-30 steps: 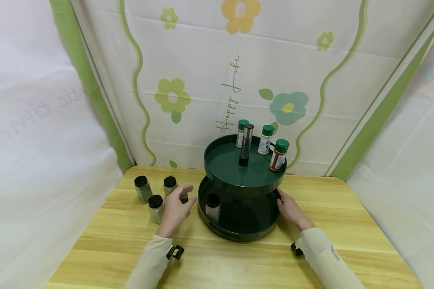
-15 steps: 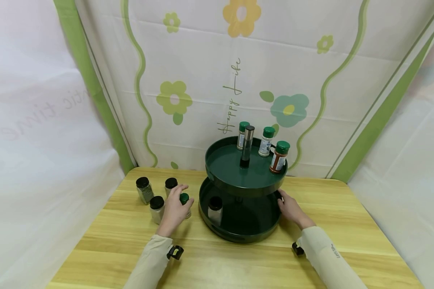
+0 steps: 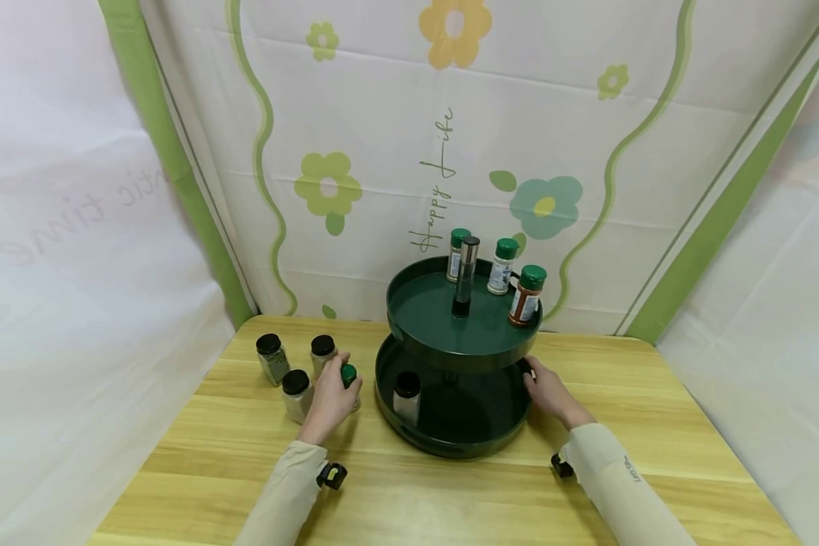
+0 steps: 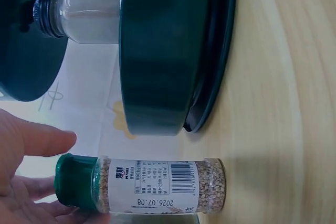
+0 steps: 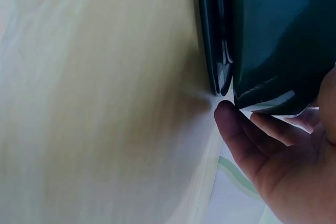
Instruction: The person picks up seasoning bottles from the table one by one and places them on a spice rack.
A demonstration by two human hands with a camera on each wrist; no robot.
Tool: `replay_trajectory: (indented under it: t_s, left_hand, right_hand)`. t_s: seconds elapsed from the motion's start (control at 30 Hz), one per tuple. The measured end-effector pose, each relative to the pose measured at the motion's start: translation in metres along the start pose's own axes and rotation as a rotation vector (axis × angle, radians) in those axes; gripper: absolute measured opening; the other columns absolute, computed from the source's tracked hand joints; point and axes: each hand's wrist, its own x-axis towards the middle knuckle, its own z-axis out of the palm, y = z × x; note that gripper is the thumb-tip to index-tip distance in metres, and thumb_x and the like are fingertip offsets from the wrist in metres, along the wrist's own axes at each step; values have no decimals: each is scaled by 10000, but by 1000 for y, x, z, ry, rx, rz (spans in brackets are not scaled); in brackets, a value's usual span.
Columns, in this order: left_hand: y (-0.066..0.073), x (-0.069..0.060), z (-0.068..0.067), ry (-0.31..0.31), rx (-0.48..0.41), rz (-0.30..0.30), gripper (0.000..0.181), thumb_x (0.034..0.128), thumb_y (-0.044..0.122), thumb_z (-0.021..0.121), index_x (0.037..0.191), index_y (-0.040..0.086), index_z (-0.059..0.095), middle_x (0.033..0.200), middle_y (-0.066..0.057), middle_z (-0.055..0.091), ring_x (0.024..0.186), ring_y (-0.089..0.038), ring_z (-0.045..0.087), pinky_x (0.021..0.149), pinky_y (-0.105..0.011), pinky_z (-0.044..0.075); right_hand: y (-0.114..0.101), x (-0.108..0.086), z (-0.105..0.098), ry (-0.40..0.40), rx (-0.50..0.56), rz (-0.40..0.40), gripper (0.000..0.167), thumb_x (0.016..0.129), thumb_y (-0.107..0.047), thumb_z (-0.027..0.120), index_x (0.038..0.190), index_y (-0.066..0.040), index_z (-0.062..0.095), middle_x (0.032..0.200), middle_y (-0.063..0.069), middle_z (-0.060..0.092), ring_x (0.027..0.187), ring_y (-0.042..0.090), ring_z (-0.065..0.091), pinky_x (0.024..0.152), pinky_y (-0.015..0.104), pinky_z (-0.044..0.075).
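My left hand [image 3: 331, 398] is at a green-capped spice bottle [image 3: 349, 377]. In the left wrist view, this bottle [image 4: 152, 184] stands upright with pale grains inside; my thumb is just apart from its cap, and the other fingers lie beyond it. My right hand [image 3: 551, 394] touches the right side of the two-tier dark green turntable [image 3: 467, 447]. The right wrist view shows fairly straight fingers [image 5: 239, 129] at the lower tray's outer wall [image 5: 278, 40]. A black-capped jar [image 3: 406, 402] stands in that lower tray.
Black-capped jars [image 3: 273, 362] [image 3: 297, 398] [image 3: 323, 350] stand on the wooden table [image 3: 437, 500] left of the turntable. On the upper tray [image 3: 426, 311], green-capped bottles [image 3: 501, 271] [image 3: 526, 301] [image 3: 456, 262] surround the central post [image 3: 465, 280]. A printed curtain [image 3: 382, 114] hangs behind.
My left hand has come down around the green-capped bottle, its thumb and fingers closer together. The right hand stays at the turntable's side. The view has shifted slightly.
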Motion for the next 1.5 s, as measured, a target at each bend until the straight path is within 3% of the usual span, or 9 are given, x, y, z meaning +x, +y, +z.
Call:
replay_trajectory:
  t_s: [0.17,0.4,0.8,1.1,1.27,1.5]
  left_hand:
    - [-3,2,3,3,25,6,515,894,41,626,1353,-44,409,1225,-245,503,1054,-364,539,847,-460,477]
    - [-7,2,10,-38,28,-45,543,898,40,625,1382,-16,385,1237,-256,526,1114,-382,532,879,-487,469]
    - [-13,-1,16,0,-2,-33,483,890,46,644,1316,-24,429,1170,-264,568,1056,-371,574,838,-468,497]
    - [-15,0,16,15,-2,-28,470,886,57,653,1296,-41,445,1150,-254,576,1044,-363,580,835,-466,498]
    - [-16,-1,17,22,-8,-20,469,884,49,654,1291,-50,446,1139,-254,579,1032,-363,584,824,-465,502]
    - [-17,0,17,35,-3,-12,464,879,41,660,1282,-49,447,1137,-254,581,1037,-363,583,835,-466,498]
  right_hand:
    - [1,1,0,-3,1,7,428,985,-69,402,1385,78,360,1298,350,457,1081,408,532,868,513,442]
    - [1,1,1,-6,0,17,446,991,-81,402,1403,80,341,1314,345,447,1069,396,537,857,497,448]
    - [0,0,-2,16,-13,-19,436,979,-50,434,1384,95,363,1282,349,475,1082,415,540,870,521,451]
    - [-2,0,-4,41,-2,-13,434,1002,-140,457,1366,88,392,1234,325,525,1027,440,576,861,532,462]
    - [-9,-5,-4,45,-7,-9,446,1008,-168,449,1360,99,390,1254,324,510,1075,451,548,884,541,444]
    - [-24,-19,-2,-9,-42,-27,548,982,-143,485,1412,120,272,1354,365,383,1231,491,392,1001,585,315]
